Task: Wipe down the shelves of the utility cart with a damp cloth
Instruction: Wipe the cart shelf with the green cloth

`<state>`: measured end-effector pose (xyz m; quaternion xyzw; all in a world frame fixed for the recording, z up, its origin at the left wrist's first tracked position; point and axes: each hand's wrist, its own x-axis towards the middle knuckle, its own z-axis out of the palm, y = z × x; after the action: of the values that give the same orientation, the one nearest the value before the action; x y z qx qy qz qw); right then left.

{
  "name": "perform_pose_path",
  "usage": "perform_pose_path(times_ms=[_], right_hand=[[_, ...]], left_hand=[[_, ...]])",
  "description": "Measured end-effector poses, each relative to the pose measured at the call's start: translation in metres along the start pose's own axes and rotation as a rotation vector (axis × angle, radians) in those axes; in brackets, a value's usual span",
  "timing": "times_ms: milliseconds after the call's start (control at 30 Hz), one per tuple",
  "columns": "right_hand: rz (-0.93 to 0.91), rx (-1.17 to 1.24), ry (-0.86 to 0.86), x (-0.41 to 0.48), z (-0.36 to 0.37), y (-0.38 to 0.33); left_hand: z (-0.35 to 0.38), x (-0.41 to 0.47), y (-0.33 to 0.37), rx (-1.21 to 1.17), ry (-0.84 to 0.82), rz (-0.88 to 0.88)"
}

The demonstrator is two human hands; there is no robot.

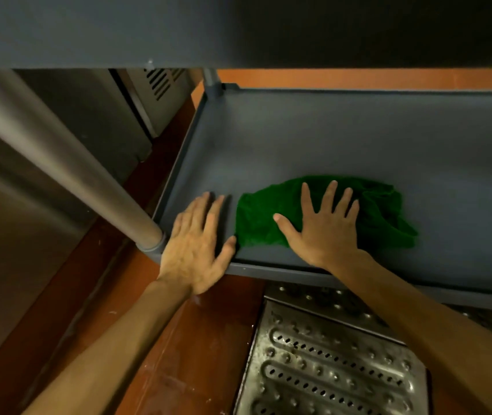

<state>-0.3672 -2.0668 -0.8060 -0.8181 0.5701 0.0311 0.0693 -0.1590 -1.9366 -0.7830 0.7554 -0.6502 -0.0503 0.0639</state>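
Observation:
A crumpled green cloth (385,214) lies on the lower shelf (328,139) of a dark grey utility cart, near the shelf's front edge. My right hand (325,226) presses flat on the cloth with fingers spread and straight. My left hand (197,244) rests flat on the shelf's front left corner, fingers straight, its thumb close to the cloth's left edge. The underside of the upper shelf (179,28) fills the top of the view.
A thick grey cart post (59,157) runs down to the front left corner; a thinner post (210,79) stands at the back left. A perforated metal floor grate (328,363) lies below the shelf on a red-brown floor. A steel appliance (95,115) stands at the left.

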Motion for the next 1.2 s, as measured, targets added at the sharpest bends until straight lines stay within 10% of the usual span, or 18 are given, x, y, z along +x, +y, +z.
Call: perform_pose_path(times_ms=[1200], right_hand=[[0.425,0.11,0.044,0.198,-0.029,-0.109]], left_hand=[[0.013,0.011,-0.007,-0.107,0.036,-0.006]])
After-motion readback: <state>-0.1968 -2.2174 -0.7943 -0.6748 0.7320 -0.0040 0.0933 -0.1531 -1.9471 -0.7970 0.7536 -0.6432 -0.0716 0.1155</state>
